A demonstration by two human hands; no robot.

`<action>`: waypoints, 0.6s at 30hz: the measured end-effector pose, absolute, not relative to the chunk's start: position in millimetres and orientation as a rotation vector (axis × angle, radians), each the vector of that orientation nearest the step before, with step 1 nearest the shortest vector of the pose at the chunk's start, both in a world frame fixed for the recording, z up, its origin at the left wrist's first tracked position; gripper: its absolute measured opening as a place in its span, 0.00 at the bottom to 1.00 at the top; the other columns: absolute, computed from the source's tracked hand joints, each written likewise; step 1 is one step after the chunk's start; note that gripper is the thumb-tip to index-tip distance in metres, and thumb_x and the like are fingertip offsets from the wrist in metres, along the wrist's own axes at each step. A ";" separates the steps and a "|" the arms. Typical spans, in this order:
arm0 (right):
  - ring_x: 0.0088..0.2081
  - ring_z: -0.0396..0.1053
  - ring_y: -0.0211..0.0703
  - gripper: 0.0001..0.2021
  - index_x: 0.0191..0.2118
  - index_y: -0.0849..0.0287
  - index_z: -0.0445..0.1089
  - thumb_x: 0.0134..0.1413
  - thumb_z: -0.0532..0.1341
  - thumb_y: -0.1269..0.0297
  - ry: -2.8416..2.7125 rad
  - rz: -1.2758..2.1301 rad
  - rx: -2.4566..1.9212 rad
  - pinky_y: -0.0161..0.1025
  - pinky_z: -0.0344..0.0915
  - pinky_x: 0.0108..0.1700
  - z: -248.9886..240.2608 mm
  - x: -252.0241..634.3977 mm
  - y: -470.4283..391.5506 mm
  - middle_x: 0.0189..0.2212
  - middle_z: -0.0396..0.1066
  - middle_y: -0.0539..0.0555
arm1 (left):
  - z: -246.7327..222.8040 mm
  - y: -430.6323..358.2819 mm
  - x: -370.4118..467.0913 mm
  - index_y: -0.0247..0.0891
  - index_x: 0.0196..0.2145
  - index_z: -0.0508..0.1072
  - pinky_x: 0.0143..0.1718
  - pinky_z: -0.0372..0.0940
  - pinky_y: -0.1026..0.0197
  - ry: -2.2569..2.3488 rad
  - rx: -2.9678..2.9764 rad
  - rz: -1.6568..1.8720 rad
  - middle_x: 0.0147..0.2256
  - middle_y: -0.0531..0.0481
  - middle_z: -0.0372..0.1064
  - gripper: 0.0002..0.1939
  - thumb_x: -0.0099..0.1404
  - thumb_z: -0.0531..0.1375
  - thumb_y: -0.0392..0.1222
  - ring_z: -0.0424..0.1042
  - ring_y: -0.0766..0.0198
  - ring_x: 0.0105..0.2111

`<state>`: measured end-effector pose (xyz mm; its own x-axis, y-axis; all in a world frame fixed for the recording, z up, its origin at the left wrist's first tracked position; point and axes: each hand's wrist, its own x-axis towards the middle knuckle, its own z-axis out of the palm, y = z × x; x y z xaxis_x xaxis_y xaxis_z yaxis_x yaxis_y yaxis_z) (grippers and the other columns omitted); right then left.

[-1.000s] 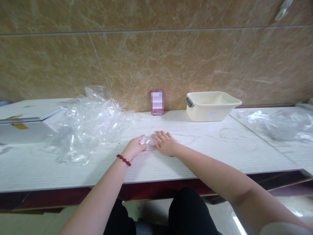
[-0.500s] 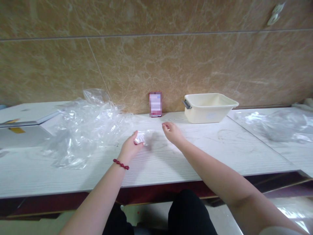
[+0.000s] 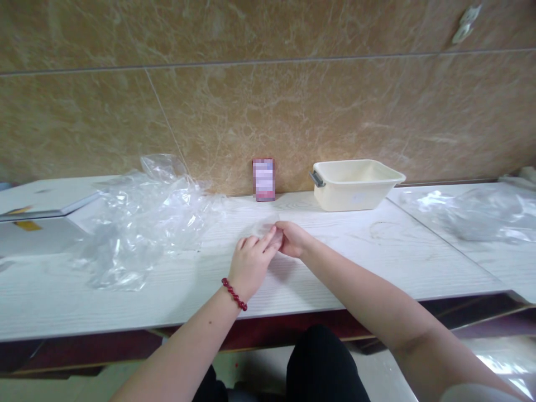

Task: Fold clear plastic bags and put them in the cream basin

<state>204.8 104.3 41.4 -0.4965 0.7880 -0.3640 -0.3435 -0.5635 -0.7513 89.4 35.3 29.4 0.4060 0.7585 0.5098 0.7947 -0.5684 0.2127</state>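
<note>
My left hand [image 3: 252, 259], with a red bead bracelet [image 3: 234, 294] at the wrist, meets my right hand [image 3: 292, 239] over the middle of the white table. Between and just behind the fingertips shows a small piece of clear plastic, seemingly a bag [image 3: 264, 224]. The left fingers reach over it towards the right hand, with the thumb hidden underneath. My right hand is closed, thumb and fingers pinching the plastic's right side. Whether anything lies inside the plastic cannot be made out.
Crumpled clear plastic bags [image 3: 142, 223] are heaped on the left, beside a white box [image 3: 46, 223]. A phone [image 3: 264, 180] leans against the marbled wall. Right of it stands a cream plastic tub [image 3: 355, 192] with a grey handle. More clear plastic [image 3: 481, 215] lies far right.
My left hand has moved right with the small clear plastic, its back now turned up. My right hand has come slightly down, and the two hands, apart before, now meet at the plastic.
</note>
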 end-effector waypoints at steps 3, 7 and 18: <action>0.18 0.59 0.32 0.06 0.26 0.63 0.59 0.44 0.47 0.74 -0.807 2.058 -0.993 0.29 0.56 0.19 37.9 207.8 109.1 0.16 0.60 0.49 | 33.1 29.0 92.7 0.45 0.35 0.70 0.48 0.44 0.48 -1.354 -2.646 -1.063 0.48 0.52 0.60 0.13 0.53 0.53 0.33 0.57 0.54 0.45; 0.21 0.62 0.33 0.09 0.31 0.64 0.61 0.42 0.47 0.74 -0.856 2.060 -0.833 0.31 0.61 0.24 41.0 210.3 107.7 0.21 0.63 0.50 | 36.4 31.2 83.8 0.42 0.36 0.67 0.49 0.48 0.54 -1.533 -2.433 -1.773 0.45 0.48 0.60 0.11 0.52 0.55 0.40 0.56 0.58 0.46; 0.23 0.64 0.34 0.12 0.36 0.66 0.63 0.44 0.49 0.77 -1.156 2.128 -0.691 0.32 0.61 0.29 45.7 204.3 88.7 0.23 0.67 0.52 | 33.8 50.8 59.5 0.51 0.52 0.51 0.32 0.61 0.66 -2.042 -2.222 -3.143 0.30 0.55 0.66 0.29 0.54 0.55 0.41 0.65 0.72 0.28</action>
<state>204.3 88.7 45.7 -0.6756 0.7214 -0.1522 -0.2647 -0.4300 -0.8632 59.5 50.8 33.8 0.0027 0.9984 0.0562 -0.3544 -0.0516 0.9337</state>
